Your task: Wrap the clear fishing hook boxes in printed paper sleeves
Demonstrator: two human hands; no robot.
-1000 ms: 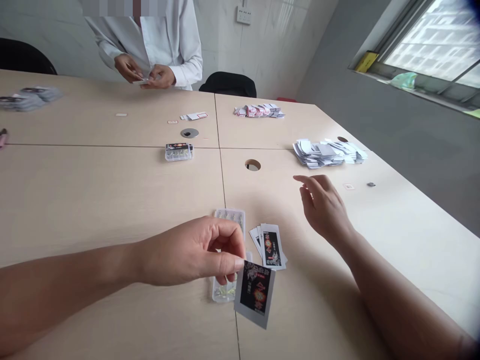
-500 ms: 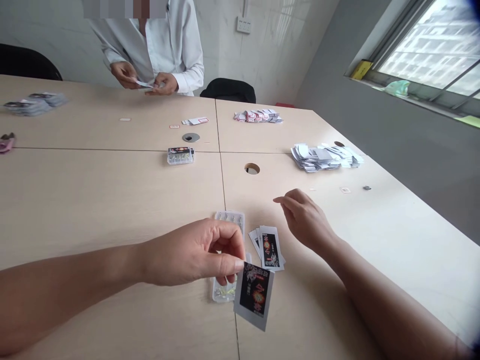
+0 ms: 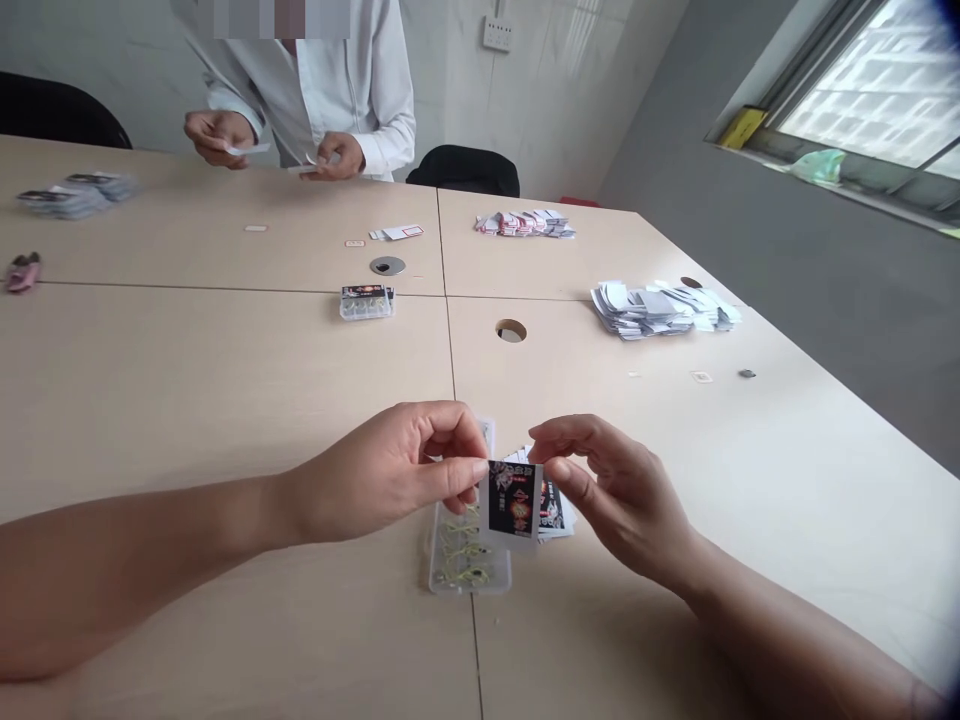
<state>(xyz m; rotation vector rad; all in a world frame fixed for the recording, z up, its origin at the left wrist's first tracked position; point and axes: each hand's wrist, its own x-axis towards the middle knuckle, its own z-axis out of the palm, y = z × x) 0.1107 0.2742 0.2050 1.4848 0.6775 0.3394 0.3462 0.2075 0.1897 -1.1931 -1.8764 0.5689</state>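
Between thumb and fingers, my left hand (image 3: pixel 409 465) pinches the top left corner of a printed card (image 3: pixel 514 502) with a black panel. At the card's top right edge is my right hand (image 3: pixel 619 490), its thumb and index finger apart; the thumb is at or very near the card. Below the hands lies a clear plastic box (image 3: pixel 457 570) with yellowish-green looped pieces in it, partly hidden by the card and my left hand. More printed cards (image 3: pixel 556 512) lie just behind the held card, to the right of the box.
On the table (image 3: pixel 225 400), another clear box (image 3: pixel 367 305) stands farther back. White cards (image 3: pixel 652 310) are piled at right, red-edged cards (image 3: pixel 525 223) behind. Packs (image 3: pixel 75 195) and a pink object (image 3: pixel 24 273) are at left. A person in white (image 3: pixel 322 80) holds papers opposite.
My right hand has come down and toward the held card. That card has been raised and turned more upright in my left hand. The person opposite has moved their hands apart.
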